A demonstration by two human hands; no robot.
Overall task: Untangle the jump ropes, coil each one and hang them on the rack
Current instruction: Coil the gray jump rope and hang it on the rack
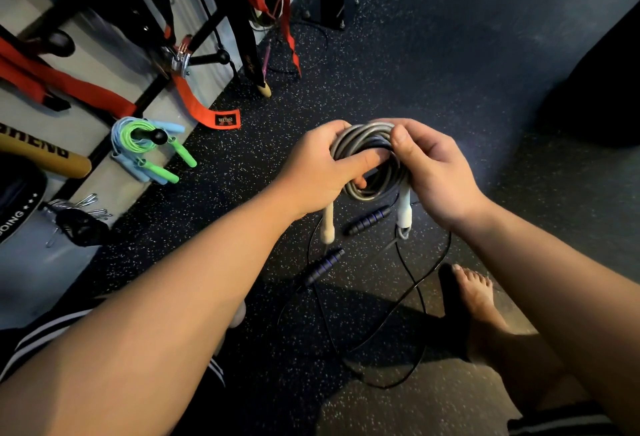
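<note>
Above the speckled floor (433, 65), the left hand (313, 172) and right hand (433, 172) both grip 1 grey rope (367, 191), wound into a tight coil between them. The left fingers curl through the coil's middle, with the thumb laid across its front. The right thumb presses on the top turns while its fingers wrap behind. The rope's 2 white handles (327, 224) hang free below the hands, 1 on each side.

Coiling of this rope looks done or nearly so, and the step in hand is settling the turns so they stay together. The next move probably calls for passing the coil to 1 hand without letting the loops spring apart. That hand would then reach left to the rack (152, 92) and slip the coil's opening over a peg.

Directly below the hands a black rope (368, 221) lies on the floor, its thin cord sprawled in loose loops near a bare foot (476, 293). It looks uncoiled and is left to do.

On the rack, 1 peg (157, 136) already carries a coiled green rope (181, 155) and a blue rope (173, 128). Another peg (221, 56) higher up looks free.
</note>
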